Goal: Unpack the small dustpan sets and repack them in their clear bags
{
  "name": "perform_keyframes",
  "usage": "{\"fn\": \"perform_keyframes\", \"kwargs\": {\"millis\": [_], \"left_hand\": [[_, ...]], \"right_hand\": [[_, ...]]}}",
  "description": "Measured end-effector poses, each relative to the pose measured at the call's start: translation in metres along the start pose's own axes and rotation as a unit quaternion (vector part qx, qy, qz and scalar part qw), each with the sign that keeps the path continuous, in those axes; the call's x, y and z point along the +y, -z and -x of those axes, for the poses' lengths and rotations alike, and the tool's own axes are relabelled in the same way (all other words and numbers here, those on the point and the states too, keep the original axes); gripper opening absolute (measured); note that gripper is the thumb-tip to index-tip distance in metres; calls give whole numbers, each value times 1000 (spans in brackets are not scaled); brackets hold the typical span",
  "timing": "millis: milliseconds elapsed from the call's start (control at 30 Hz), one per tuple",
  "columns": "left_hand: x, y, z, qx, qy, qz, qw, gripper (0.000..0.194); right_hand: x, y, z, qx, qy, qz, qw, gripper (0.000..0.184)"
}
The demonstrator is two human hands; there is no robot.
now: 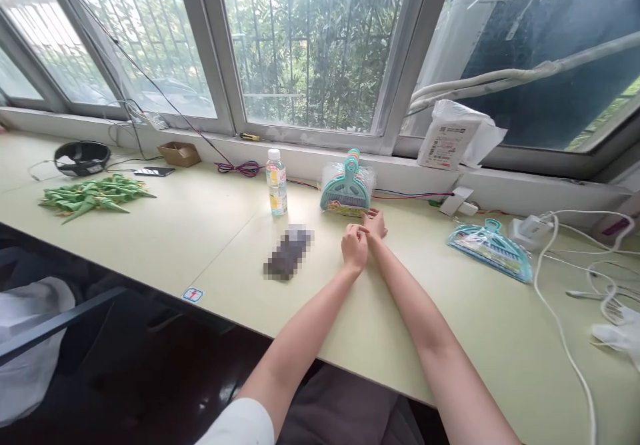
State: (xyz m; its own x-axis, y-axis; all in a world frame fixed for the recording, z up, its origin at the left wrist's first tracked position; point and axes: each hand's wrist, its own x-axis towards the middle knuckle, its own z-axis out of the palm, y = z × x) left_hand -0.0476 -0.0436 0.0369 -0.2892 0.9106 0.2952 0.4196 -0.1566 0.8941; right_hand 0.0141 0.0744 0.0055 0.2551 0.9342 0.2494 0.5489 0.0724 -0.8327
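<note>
At the back of the pale table (235, 252), just in front of the ledge below the windows (310, 45), stands a stack of dustpan-and-brush sets (345, 192), turquoise at the front, in clear wrapping, with handles of several colours one behind another at the top. The right hand (375, 223) is at the stack's lower right corner, its fingers bent; whether it touches or grasps the wrapping cannot be told. The left hand (355, 246) is just beside the right wrist, nearer the table's front edge, with its fingers curled in; whether anything is pinched there cannot be told. To the left of the stack a bottle (277, 185) with a white cap stands upright, and a dark blurred-out object (289, 253) lies in front of it. Well to the right, one more wrapped turquoise dustpan set (493, 250) lies flat, near a white adapter (535, 228) and a white cable (537, 278). Above it, a white parcel (450, 145) rests on the ledge. Farther left along the table are a red-and-blue wire bundle (240, 168), a small cardboard box (179, 154), a dark flat device (155, 172), a black headset (83, 158) and a heap of green pointed pieces (100, 195).
</note>
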Motion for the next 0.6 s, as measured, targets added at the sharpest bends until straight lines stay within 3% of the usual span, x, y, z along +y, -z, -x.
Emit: {"fn": "perform_keyframes", "kwargs": {"millis": [67, 133, 233, 367, 467, 600], "left_hand": [[-6, -4, -1, 3, 1, 9, 1000, 30], [-13, -11, -3, -6, -4, 14, 1000, 29], [-21, -22, -4, -28, -19, 17, 999, 27], [-26, -28, -6, -27, -44, 21, 998, 29], [-27, -29, -7, -21, -52, 26, 998, 30], [-29, -29, -8, -24, -45, 30, 998, 30]], "right_hand": [[2, -2, -3, 29, -58, 18, 998, 19], [11, 0, -7, 19, -66, 46, 997, 17], [27, 4, -14, -25, -16, 87, 996, 17], [36, 2, -21, -20, 44, 116, 992, 22], [31, -2, -23, 0, 84, 107, 991, 32], [16, -1, -24, -9, 80, 104, 991, 19]]}}
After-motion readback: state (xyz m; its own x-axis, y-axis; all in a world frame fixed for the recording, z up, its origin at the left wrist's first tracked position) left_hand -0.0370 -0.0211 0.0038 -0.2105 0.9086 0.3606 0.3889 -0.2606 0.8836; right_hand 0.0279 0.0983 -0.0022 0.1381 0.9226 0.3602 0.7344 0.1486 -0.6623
